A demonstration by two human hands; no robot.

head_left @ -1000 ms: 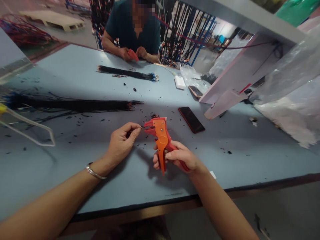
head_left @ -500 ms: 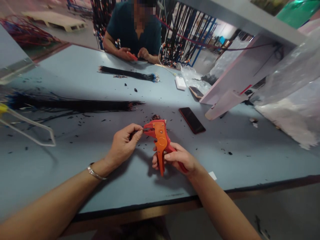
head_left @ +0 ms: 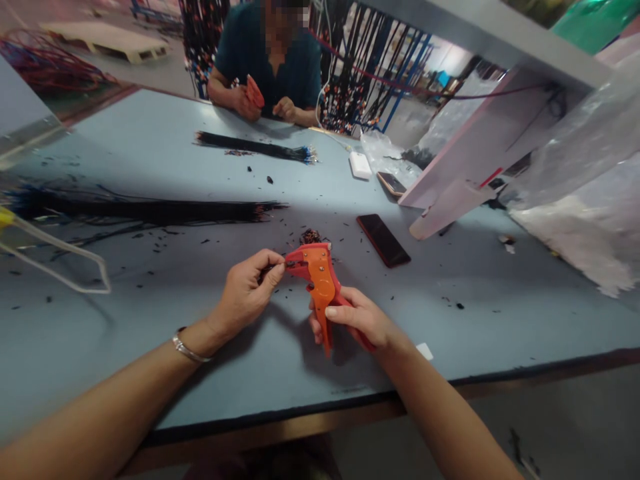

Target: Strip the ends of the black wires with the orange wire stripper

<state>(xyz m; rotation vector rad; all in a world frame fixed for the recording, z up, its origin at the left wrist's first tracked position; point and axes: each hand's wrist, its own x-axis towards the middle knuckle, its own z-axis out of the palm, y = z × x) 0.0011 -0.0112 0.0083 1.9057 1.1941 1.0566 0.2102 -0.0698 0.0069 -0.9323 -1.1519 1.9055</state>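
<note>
My right hand (head_left: pixel 363 317) is wrapped round the handles of a red and orange wire stripper (head_left: pixel 320 280), its jaws pointing left. At the mouth of the jaws, my left hand (head_left: pixel 250 283) is closed in a pinch on a thin black wire (head_left: pixel 261 273). The fingertips almost touch the jaw tips, and most of the wire is hidden by the hand. Just beyond the tool lies a small heap of dark clippings (head_left: pixel 311 237). Left of it, a long bundle of black wires (head_left: pixel 165 211) is stretched across the table.
Across the table (head_left: pixel 200 380) a co-worker (head_left: pixel 270 60) holds a red tool (head_left: pixel 255 92). Nearby lies a second wire bundle (head_left: pixel 255 147). To the right are a phone (head_left: pixel 384 240), a white box-shaped device (head_left: pixel 360 165) and a shelf post (head_left: pixel 460 140). A bent white rod (head_left: pixel 65 243) juts in at left.
The wire stripper has tilted slightly, its handle end moving a little down and its head slightly left. My left hand has barely moved. The co-worker's red tool has swung upright.
</note>
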